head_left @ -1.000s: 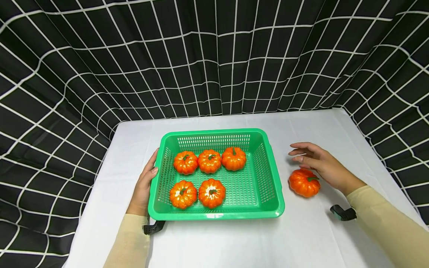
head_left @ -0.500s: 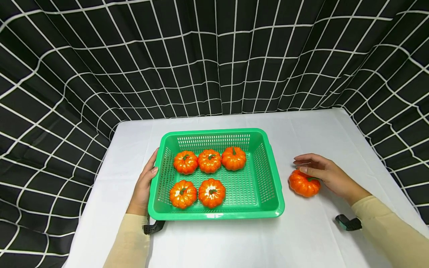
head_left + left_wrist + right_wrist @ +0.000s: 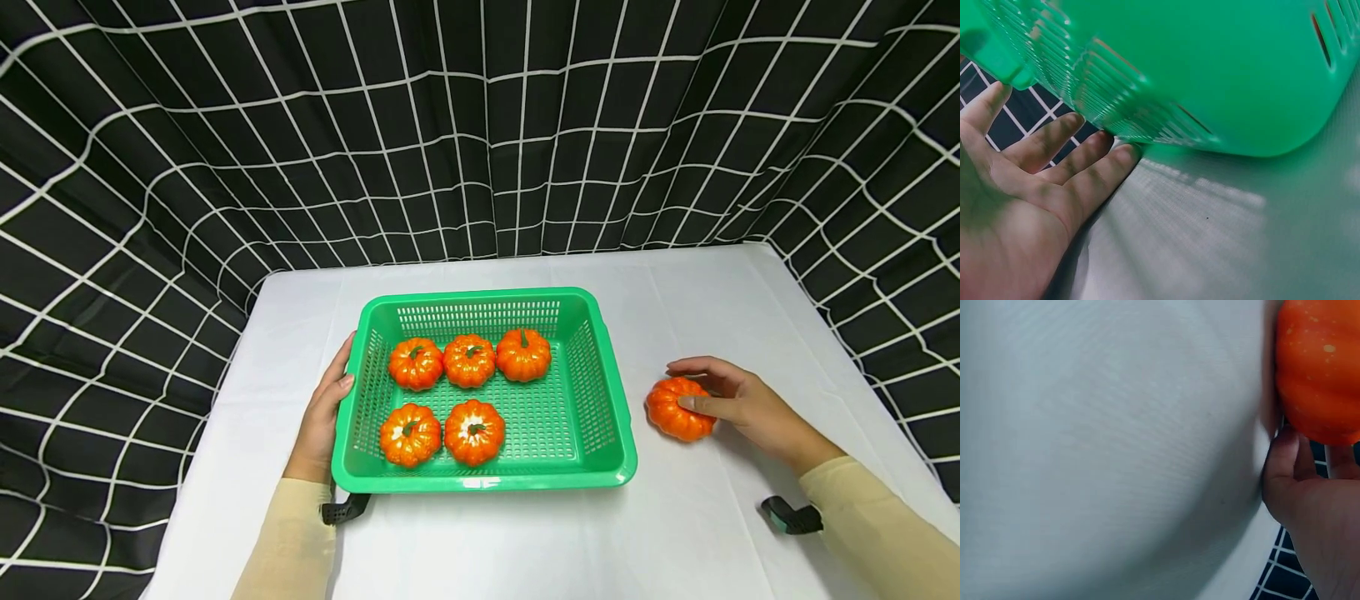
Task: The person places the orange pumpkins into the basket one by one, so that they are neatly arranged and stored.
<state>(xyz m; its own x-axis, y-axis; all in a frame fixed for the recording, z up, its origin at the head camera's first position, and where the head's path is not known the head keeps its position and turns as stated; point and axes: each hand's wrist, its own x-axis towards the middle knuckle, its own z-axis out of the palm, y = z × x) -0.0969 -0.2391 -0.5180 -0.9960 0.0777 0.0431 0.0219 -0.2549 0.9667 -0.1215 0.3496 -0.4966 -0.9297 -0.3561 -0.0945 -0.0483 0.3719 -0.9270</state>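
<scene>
A green plastic basket (image 3: 480, 482) with slotted walls holds several small orange pumpkins (image 3: 475, 432) with green stems, in two rows. At the basket's left side, my left hand (image 3: 322, 421) rests against the wall. In the left wrist view, its fairly straight fingers (image 3: 1100, 178) touch the slotted side and rim from outside. Right of the basket, a single pumpkin (image 3: 675, 410) sits on the table. My right hand (image 3: 750, 412) grips it from the right, thumb on the near top. The other fingers go behind it, partly hidden; the right wrist view shows fingertips at its lower edge.
A white cloth (image 3: 525, 542) covers the table beneath everything. Black curtains with a white grid (image 3: 487, 125) stand at the back and both sides. A dark wrist device (image 3: 791, 517) hangs below the right sleeve, and another (image 3: 347, 508) is by the left wrist.
My right hand has come down and toward me onto the lone pumpkin, its thumb and fingers closing round it. The left hand, the basket and the pumpkins have stayed in place.
</scene>
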